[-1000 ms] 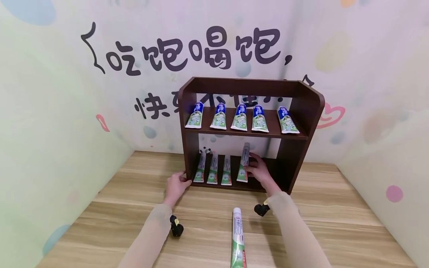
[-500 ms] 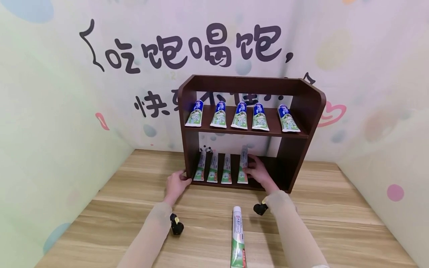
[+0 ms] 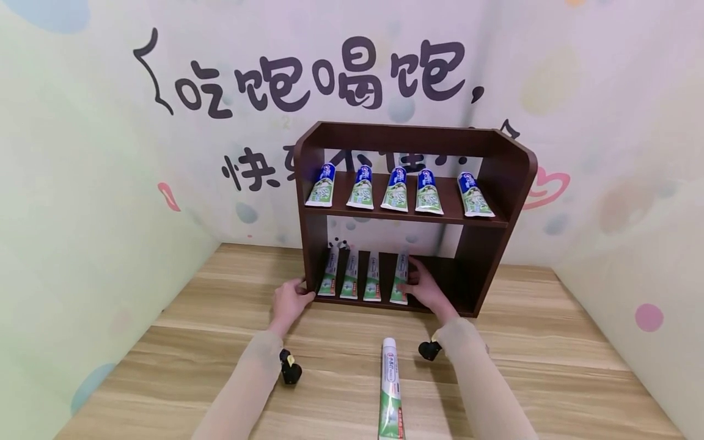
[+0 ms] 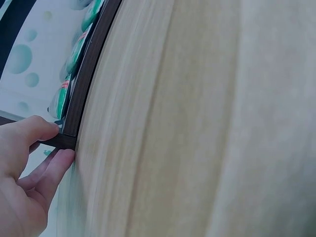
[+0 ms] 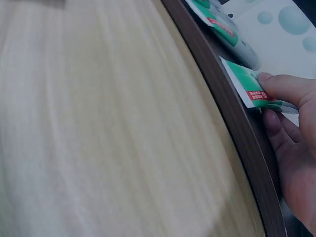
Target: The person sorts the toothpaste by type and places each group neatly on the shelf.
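Observation:
A dark brown two-tier shelf [image 3: 415, 217] stands on the wooden table. With thumb and fingers, my left hand [image 3: 288, 304] pinches its lower left front corner; the left wrist view shows a thumb [image 4: 42, 129] on one side of the panel and fingertips on the other. My right hand [image 3: 429, 290] holds a white-and-green toothpaste tube [image 3: 401, 278] over the lower tier, tilted back, its flat end close to the front edge. In the right wrist view the thumb lies on the green part of this tube [image 5: 242, 81]. Left of it, several matching tubes [image 3: 371, 278] lie in a row.
Several blue-and-green toothpaste tubes [image 3: 396, 190] lie on the upper tier. Another white-and-green tube [image 3: 391, 391] lies on the table [image 3: 330, 373] in front of the shelf, between the forearms. A patterned wall [image 3: 253, 55] stands behind.
My right hand has lowered the toothpaste tube slightly, down towards the lower tier near the row. The left hand stays at the shelf corner.

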The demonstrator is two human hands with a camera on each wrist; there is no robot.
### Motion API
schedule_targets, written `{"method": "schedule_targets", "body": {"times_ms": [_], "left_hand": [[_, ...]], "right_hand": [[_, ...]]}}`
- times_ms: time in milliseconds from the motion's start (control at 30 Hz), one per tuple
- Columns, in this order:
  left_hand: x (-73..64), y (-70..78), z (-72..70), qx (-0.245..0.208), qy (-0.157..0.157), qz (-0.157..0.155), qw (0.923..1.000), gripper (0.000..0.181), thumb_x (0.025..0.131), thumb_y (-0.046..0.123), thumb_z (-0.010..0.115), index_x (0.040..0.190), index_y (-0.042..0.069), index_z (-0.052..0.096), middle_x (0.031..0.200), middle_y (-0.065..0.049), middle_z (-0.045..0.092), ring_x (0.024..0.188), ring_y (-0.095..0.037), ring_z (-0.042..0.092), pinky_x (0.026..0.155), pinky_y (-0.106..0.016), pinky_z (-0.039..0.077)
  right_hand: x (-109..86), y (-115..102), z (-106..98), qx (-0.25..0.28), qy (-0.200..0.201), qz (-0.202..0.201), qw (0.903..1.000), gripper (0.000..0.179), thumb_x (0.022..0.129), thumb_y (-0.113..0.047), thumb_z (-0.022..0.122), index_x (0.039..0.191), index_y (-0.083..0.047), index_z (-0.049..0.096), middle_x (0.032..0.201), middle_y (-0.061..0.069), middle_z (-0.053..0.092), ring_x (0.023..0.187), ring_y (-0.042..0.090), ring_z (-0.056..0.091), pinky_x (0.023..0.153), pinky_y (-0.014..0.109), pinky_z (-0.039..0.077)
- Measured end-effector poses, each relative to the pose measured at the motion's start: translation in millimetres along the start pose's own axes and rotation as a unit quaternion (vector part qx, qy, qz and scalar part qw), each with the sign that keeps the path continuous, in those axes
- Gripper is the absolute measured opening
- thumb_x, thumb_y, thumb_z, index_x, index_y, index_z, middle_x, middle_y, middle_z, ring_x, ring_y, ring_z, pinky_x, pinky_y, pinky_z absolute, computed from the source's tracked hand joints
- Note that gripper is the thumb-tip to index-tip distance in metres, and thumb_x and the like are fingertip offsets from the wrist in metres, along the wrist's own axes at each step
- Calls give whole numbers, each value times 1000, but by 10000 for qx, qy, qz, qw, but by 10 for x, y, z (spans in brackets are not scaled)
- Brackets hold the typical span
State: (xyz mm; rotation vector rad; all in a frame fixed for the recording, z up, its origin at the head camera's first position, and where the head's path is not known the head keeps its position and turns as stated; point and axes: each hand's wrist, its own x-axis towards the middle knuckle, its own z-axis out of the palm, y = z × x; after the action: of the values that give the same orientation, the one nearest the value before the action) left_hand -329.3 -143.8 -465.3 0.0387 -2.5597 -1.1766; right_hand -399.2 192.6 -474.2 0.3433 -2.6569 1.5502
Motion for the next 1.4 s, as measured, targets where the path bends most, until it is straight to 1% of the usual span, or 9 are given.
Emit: {"method": "schedule_targets", "body": {"times_ms": [167, 433, 600, 700, 800, 933, 1100, 1300, 1400], "left_hand": [[-5, -7, -2, 28, 27, 8, 10000, 44, 82, 12, 76, 122, -4, 66, 96, -21, 76, 95, -38, 72, 91, -53, 52], [-6, 2, -3, 91, 19, 42, 9999, 44, 82, 13, 75, 121, -4, 66, 96, -21, 76, 93, -38, 72, 90, -54, 52], [-20, -21, 9, 114, 34, 7, 9999, 44, 81, 12, 76, 121, -4, 66, 94, -20, 76, 92, -37, 73, 90, -53, 52], [-24, -23, 12, 103, 17, -17, 9999, 45, 81, 13, 76, 122, -3, 66, 94, -20, 76, 93, -36, 73, 90, -52, 53], [-20, -20, 13, 119, 53, -8, 9999, 46, 81, 14, 76, 122, -3, 67, 95, -19, 77, 94, -37, 72, 89, -52, 53], [-20, -9, 8, 186, 116, 15, 9998, 46, 80, 15, 77, 122, -2, 67, 94, -18, 77, 96, -38, 72, 88, -52, 52], [-22, -19, 10, 278, 122, 55, 9995, 45, 80, 15, 77, 121, -2, 68, 93, -18, 77, 94, -38, 72, 87, -52, 52], [-1, -27, 16, 229, 71, -21, 9997, 46, 81, 16, 76, 123, -1, 67, 96, -18, 77, 97, -37, 72, 90, -52, 52], [7, -20, 4, 221, 91, 13, 9997, 46, 81, 16, 76, 123, -2, 67, 95, -18, 77, 96, -37, 72, 90, -53, 52]], "right_hand": [[-36, 8, 29, 16, -52, 106, 9999, 83, 88, -8, 71, 156, -8, 23, 125, 27, 58, 113, 35, 58, 91, 42, 52], [-58, 13, 40, -185, -136, 157, 9996, 81, 89, -13, 72, 156, -11, 26, 126, 24, 58, 115, 33, 57, 94, 43, 50], [-89, 36, 58, -464, -81, 161, 9988, 75, 88, -15, 73, 153, -8, 35, 128, 21, 58, 115, 32, 57, 98, 46, 49], [-103, 44, 59, -544, -51, 61, 9985, 69, 88, -15, 72, 149, -6, 42, 130, 22, 56, 115, 34, 58, 97, 47, 50], [-109, 46, 55, -630, -63, -22, 9980, 64, 89, -17, 71, 147, -6, 46, 136, 22, 55, 116, 34, 59, 96, 47, 51], [-124, 38, 35, -657, -186, -82, 9976, 66, 90, -19, 71, 148, -8, 44, 144, 20, 51, 118, 34, 58, 96, 47, 52], [-153, 21, 16, -540, -364, 64, 9979, 72, 88, -19, 73, 151, -12, 41, 146, 19, 48, 121, 33, 56, 97, 47, 51], [-152, 2, 15, -620, -322, 90, 9975, 72, 88, -19, 73, 151, -12, 40, 146, 18, 47, 121, 32, 56, 98, 47, 51], [-143, -10, 17, -638, -299, 103, 9975, 72, 88, -20, 73, 152, -12, 40, 146, 19, 47, 121, 32, 55, 96, 47, 51]]}}
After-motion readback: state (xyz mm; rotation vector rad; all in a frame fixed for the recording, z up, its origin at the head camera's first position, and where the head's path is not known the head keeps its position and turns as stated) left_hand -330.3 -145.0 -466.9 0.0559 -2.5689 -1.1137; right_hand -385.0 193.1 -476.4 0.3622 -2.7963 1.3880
